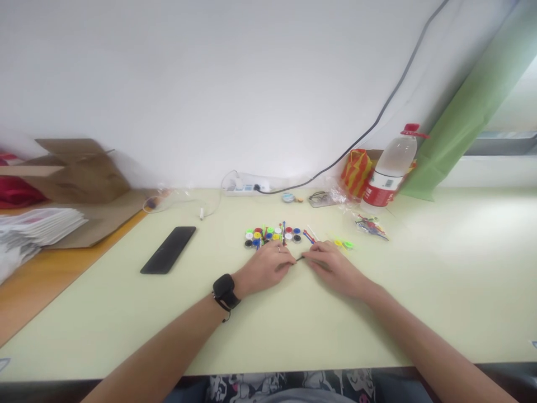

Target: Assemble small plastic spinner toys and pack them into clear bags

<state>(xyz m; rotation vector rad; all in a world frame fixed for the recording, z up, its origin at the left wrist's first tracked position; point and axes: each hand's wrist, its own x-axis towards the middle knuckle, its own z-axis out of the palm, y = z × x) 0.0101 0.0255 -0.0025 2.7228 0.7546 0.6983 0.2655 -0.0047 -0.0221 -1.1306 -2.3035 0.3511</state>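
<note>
Between my hands runs a thin black stick [299, 258], small and partly covered by my fingers. My left hand [265, 267], with a ring and a black watch at the wrist, pinches one end. My right hand [335, 268] pinches the other end. Just beyond my left hand lie several small round discs [289, 237] in red, blue, white, yellow, green and black, with coloured plastic sticks [283, 228] among them. Red, blue and white sticks [309, 236] lie beyond my right hand. To its right are yellow and green pieces [344, 244].
A black phone [168, 250] lies to the left. At the back are a power strip [247, 187], glasses [319, 197] and a large water bottle [391, 168]. A clear bag of coloured parts [371, 226] rests at right. A cardboard box [84, 173] and stacked papers [42, 224] stand far left.
</note>
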